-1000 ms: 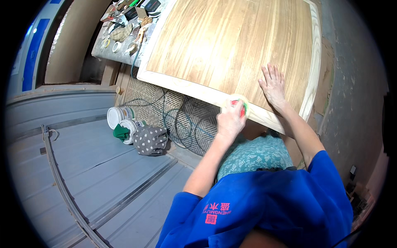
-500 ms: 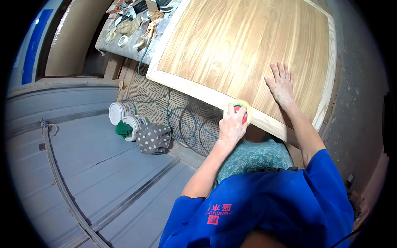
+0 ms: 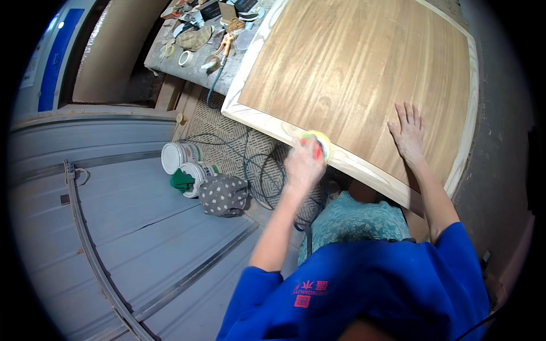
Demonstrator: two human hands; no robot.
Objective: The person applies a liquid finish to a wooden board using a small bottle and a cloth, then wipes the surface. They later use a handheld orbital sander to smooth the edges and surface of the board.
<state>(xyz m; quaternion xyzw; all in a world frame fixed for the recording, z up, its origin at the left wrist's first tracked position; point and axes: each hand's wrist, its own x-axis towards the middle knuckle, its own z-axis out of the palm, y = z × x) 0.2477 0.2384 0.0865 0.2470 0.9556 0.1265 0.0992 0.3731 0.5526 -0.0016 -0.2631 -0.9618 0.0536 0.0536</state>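
Observation:
A large wooden panel (image 3: 347,74), brown in the middle with a pale wood frame (image 3: 273,125) round it, lies flat before me. My left hand (image 3: 304,162) is closed over a round disc (image 3: 325,145) with a yellow rim and a red middle. The disc rests on the near strip of the pale frame, overlapping the brown wood a little; motion blurs it and the fingers. Farther right, my right hand (image 3: 408,136) lies flat on the brown surface, fingers spread, holding nothing.
A cluttered grey bench (image 3: 196,74) at the far left bears tape rolls, a cloth and an orange air gun (image 3: 226,44). Its hose (image 3: 250,165) coils on the floor below. White buckets (image 3: 172,157), a green cloth (image 3: 181,181) and a grey patterned bundle (image 3: 223,195) stand left.
My left hand has slid the disc leftward along the near frame strip. The right hand keeps about the same place on the panel. The whole view has shifted slightly.

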